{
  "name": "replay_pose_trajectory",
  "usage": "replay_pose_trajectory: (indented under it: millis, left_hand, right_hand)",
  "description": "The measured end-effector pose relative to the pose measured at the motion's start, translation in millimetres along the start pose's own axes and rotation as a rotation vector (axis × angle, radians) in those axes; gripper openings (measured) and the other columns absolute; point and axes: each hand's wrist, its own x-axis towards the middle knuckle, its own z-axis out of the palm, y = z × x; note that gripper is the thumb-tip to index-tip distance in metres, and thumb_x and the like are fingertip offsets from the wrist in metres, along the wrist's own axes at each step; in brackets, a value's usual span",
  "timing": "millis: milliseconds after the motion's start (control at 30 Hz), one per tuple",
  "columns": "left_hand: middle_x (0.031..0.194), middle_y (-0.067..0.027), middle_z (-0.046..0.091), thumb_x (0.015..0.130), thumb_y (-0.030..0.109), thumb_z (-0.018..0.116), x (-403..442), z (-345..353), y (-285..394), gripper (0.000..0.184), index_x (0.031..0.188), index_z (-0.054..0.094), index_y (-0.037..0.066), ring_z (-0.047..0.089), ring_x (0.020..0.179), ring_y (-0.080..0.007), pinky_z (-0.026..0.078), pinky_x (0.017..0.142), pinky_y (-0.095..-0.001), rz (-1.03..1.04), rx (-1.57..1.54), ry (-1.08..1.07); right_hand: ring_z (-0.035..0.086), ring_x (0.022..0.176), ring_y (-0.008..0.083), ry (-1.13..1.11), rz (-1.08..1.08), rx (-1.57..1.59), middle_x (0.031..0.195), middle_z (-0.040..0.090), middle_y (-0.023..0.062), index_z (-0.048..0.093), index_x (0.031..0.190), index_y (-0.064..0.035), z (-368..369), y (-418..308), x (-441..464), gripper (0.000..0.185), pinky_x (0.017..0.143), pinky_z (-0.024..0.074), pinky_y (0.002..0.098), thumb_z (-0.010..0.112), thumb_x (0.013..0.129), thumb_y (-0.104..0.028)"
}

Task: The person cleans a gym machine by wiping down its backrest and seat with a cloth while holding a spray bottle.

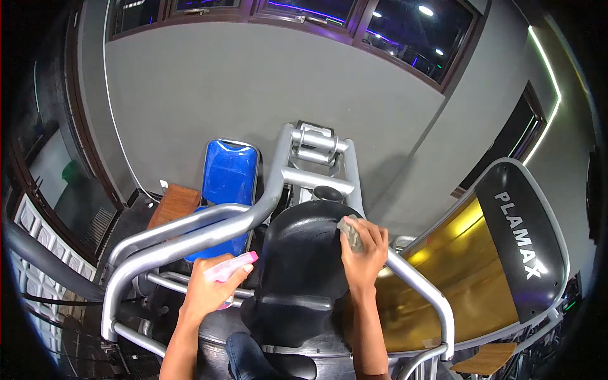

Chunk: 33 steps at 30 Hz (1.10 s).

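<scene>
The left grip (215, 286) is wrapped around a pink spray bottle (229, 268). The bottle sits inside the fingers, and its bright pink tip pokes out past the thumb, toward 2 o'clock. The right grip (365, 253) is closed on a crumpled grey cloth (351, 235). The cloth bunches out of the fingers at about 10 o'clock from that grip. It is right at the edge of the black backrest (296, 253), at 2 o'clock on it. The spray bottle is at 9 o'clock from the backrest, a little apart from it.

The backrest is smooth and shiny, with a black seat pad (288, 320) at 6 o'clock. Fat silver bars (202, 244) bend around both sides. A blue padded board (230, 171) leans at 11 o'clock, and a brown wooden box (174, 204) is at 10 o'clock. Behind them is a plain grey wall (266, 82). Dark windows (411, 38) high up at 1 o'clock show purple lights. A white light strip (546, 66) glows far off at 2 o'clock.

At 3 o'clock stands a big gold and black panel (456, 272). It says "PLAMAX" in big white letters.
</scene>
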Motion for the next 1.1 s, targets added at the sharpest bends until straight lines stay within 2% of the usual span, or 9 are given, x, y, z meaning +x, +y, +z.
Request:
replay_pose_trajectory:
  millis: [167, 500, 633, 733, 867, 933, 967, 1067, 1100]
  left_hand:
    - [0.057, -0.0084, 0.059, 0.086, 0.024, 0.075, -0.2, -0.9, 4.8, 0.024, 0.079, 0.069, 0.001, 0.052, 0.049, -0.0132, 0.041, 0.049, -0.0314, 0.019, 0.018, 0.005]
    - [0.060, -0.0100, 0.063, 0.085, 0.027, 0.075, -6.7, 1.3, 25.5, 0.026, 0.078, 0.071, 0.003, 0.060, 0.052, -0.0213, 0.046, 0.053, -0.0321, -0.040, 0.093, -0.073]
    - [0.060, -0.0103, 0.063, 0.085, 0.027, 0.075, -7.2, 2.6, 28.1, 0.026, 0.076, 0.070, 0.003, 0.062, 0.054, -0.0213, 0.046, 0.053, -0.0326, -0.019, 0.111, -0.076]
    - [0.061, -0.0112, 0.063, 0.085, 0.028, 0.075, -5.1, 1.5, 22.5, 0.027, 0.076, 0.069, 0.003, 0.061, 0.053, -0.0224, 0.046, 0.053, -0.0337, -0.029, 0.088, -0.059]
    - [0.062, -0.0122, 0.063, 0.085, 0.030, 0.075, -1.0, -1.1, 5.3, 0.029, 0.076, 0.069, 0.003, 0.060, 0.053, -0.0239, 0.046, 0.053, -0.0345, -0.076, 0.086, -0.011]
    - [0.061, -0.0040, 0.063, 0.088, 0.022, 0.073, 2.1, -3.7, 2.0, 0.025, 0.076, 0.068, 0.000, 0.056, 0.049, -0.0074, 0.042, 0.046, -0.0271, 0.008, 0.087, 0.011]
    - [0.062, -0.0133, 0.063, 0.086, 0.032, 0.074, 2.4, -6.4, 6.6, 0.030, 0.079, 0.069, 0.003, 0.059, 0.053, -0.0258, 0.046, 0.054, -0.0357, -0.055, 0.125, 0.012]
    - [0.063, -0.0134, 0.063, 0.086, 0.032, 0.074, 4.5, -9.0, 6.8, 0.029, 0.081, 0.070, 0.004, 0.059, 0.053, -0.0263, 0.046, 0.054, -0.0358, -0.086, 0.132, 0.059]
    - [0.063, -0.0134, 0.063, 0.086, 0.032, 0.074, 4.7, -9.5, 5.5, 0.029, 0.081, 0.070, 0.004, 0.059, 0.053, -0.0263, 0.046, 0.054, -0.0358, -0.090, 0.132, 0.065]
  right_hand:
    - [0.058, 0.097, 0.0247, -0.092, -0.017, -0.001, 0.106, 0.066, -0.0013, 0.074, 0.103, -0.0233, 14.9, -34.8, 2.4, 0.039, 0.083, 0.0524, 0.0372, 0.080, 0.067, -0.009]
    - [0.059, 0.090, 0.0200, -0.248, -0.309, 0.028, 0.102, 0.067, -0.0076, 0.075, 0.100, -0.0246, 21.0, -34.7, -38.1, 0.044, 0.071, 0.0537, 0.0331, 0.082, 0.060, -0.008]
    - [0.059, 0.091, 0.0242, -0.148, -0.221, -0.026, 0.104, 0.066, -0.0044, 0.072, 0.105, -0.0271, 7.8, -12.2, -21.1, 0.046, 0.074, 0.0534, 0.0361, 0.083, 0.063, -0.012]
    - [0.059, 0.093, 0.0256, -0.041, -0.052, -0.067, 0.104, 0.066, -0.0026, 0.073, 0.102, -0.0245, 4.6, -15.2, -2.4, 0.041, 0.076, 0.0530, 0.0376, 0.081, 0.065, -0.010]
    - [0.059, 0.095, 0.0250, -0.092, -0.072, -0.030, 0.105, 0.066, -0.0011, 0.074, 0.101, -0.0226, 16.3, -38.4, 4.1, 0.037, 0.079, 0.0535, 0.0375, 0.081, 0.067, -0.011]
    - [0.059, 0.095, 0.0240, -0.206, -0.187, 0.000, 0.107, 0.066, -0.0020, 0.073, 0.102, -0.0220, 26.8, -47.0, -3.0, 0.037, 0.080, 0.0539, 0.0368, 0.081, 0.067, -0.013]
    - [0.059, 0.097, 0.0229, -0.286, -0.220, 0.004, 0.108, 0.066, -0.0033, 0.073, 0.104, -0.0218, 30.9, -53.3, -8.7, 0.037, 0.081, 0.0538, 0.0359, 0.081, 0.068, -0.015]
    - [0.058, 0.096, 0.0214, -0.426, -0.340, 0.026, 0.107, 0.065, -0.0046, 0.074, 0.100, -0.0213, 40.3, -63.5, -26.8, 0.039, 0.079, 0.0544, 0.0342, 0.081, 0.063, -0.012]
    - [0.057, 0.105, 0.0206, -0.518, -0.404, -0.003, 0.116, 0.063, -0.0070, 0.072, 0.105, -0.0217, 42.7, -59.2, -34.8, 0.038, 0.083, 0.0532, 0.0369, 0.078, 0.068, -0.016]
